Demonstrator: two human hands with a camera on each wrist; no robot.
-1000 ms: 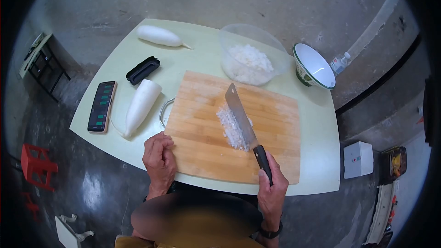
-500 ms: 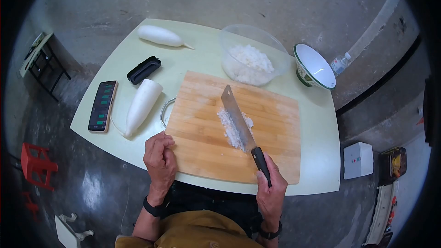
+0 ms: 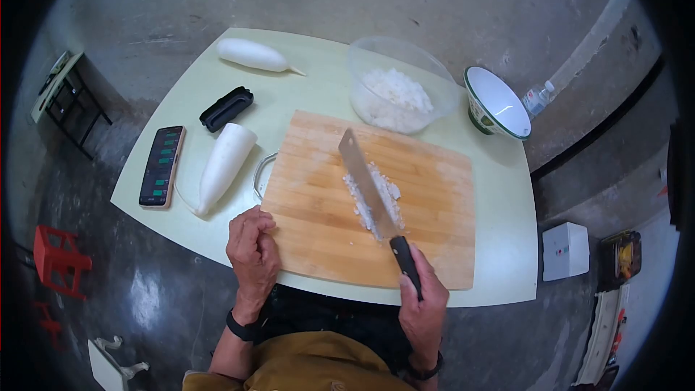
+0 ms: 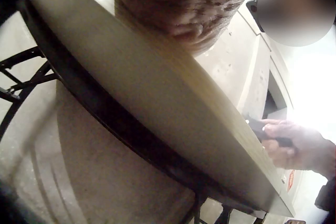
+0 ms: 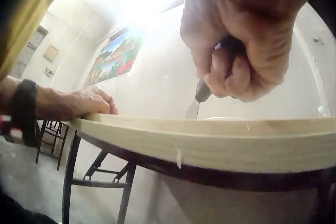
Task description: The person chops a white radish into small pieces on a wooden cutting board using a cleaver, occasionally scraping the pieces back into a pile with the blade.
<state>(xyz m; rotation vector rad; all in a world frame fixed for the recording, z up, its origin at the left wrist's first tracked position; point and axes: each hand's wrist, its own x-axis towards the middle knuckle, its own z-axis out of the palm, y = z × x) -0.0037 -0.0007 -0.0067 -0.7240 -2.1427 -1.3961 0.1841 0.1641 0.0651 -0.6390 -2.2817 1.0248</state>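
My right hand (image 3: 422, 297) grips the black handle of a cleaver (image 3: 369, 185), its fingers wrapped round it in the right wrist view too. The blade slants over a small heap of finely chopped white radish (image 3: 391, 192) on the wooden cutting board (image 3: 304, 239). At the board's left front corner, my left hand (image 3: 253, 250) holds the edge with curled fingers; the right wrist view shows this hand (image 5: 94, 102) low at the board's rim. Left of the board lies a cut white radish (image 3: 223, 166) with a long thin root.
Behind the board stands a clear plastic bowl (image 3: 434, 76) of chopped white radish, with an enamel bowl (image 3: 499, 101) right of it. A whole radish (image 3: 252, 55), a black case (image 3: 226, 108) and a phone (image 3: 161, 166) lie on the pale table (image 3: 304, 90). A metal ring pokes out beside the board.
The cleaver has shifted left across the chopped heap, uncovering more bits on its right side. My right hand moved slightly left with it, while the left hand stayed at the board's corner.
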